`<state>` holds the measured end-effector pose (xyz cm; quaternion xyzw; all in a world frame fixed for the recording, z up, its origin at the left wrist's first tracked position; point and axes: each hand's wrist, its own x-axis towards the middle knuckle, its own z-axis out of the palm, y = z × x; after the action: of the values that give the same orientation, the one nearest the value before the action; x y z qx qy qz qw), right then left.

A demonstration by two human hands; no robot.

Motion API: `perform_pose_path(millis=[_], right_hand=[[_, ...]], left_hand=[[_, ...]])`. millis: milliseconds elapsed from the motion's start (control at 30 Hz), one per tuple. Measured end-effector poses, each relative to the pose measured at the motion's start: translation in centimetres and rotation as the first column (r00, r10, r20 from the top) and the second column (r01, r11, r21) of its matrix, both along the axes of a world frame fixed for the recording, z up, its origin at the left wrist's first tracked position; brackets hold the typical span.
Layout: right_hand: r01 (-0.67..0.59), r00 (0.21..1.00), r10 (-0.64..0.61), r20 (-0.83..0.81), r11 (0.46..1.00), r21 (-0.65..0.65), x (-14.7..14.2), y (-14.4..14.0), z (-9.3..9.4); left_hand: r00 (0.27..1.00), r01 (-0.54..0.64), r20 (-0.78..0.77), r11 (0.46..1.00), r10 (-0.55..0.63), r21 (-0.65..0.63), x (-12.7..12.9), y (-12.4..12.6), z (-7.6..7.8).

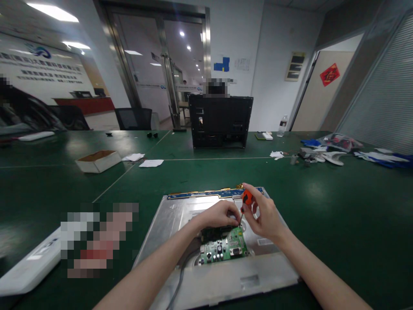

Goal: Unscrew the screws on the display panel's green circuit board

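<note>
orange-handled screwdriver (pixel 245 202) stands tip-down on green circuit board (pixel 226 247).

Green tables (pixel 338 202), glass doors (pixel 158 64)

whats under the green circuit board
The green circuit board lies on a silver metal panel, itself on the green table. The left hand covers the board's far edge; nothing beneath the board shows.

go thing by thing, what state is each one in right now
right hand: grip shut on the screwdriver
screwdriver: tilted, tip down by the circuit board
left hand: resting on the circuit board, fingers curled
circuit board: lying flat on the metal panel
metal panel: flat on the green table
cardboard box: open, lid off
black frame: standing upright
water bottle: upright, cap on
</note>
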<state>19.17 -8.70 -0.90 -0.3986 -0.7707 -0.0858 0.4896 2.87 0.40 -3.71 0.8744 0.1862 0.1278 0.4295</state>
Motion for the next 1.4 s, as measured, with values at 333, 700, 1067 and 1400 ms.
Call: perform_pose_path(millis=[333,700,1067,1400], right_hand=[[0.06,0.998,-0.059,-0.019,0.995,0.075,0.0,0.62,-0.65],[-0.012,0.999,0.012,-0.033,1.0,0.002,-0.05,0.14,-0.2],[0.004,1.0,-0.003,-0.019,0.999,0.051,-0.04,0.44,-0.38],[-0.001,1.0,0.002,-0.027,1.0,0.023,-0.15,0.2,-0.33]], left_hand=[[0.999,-0.022,0.029,0.999,0.023,-0.029,-0.01,-0.1,-0.06],[1.0,-0.006,0.02,1.0,0.007,-0.029,0.0,0.09,-0.25],[0.999,-0.017,0.027,1.0,0.017,-0.018,-0.02,-0.03,-0.03],[0.999,0.005,0.033,1.0,-0.005,-0.014,-0.02,0.2,-0.46]])
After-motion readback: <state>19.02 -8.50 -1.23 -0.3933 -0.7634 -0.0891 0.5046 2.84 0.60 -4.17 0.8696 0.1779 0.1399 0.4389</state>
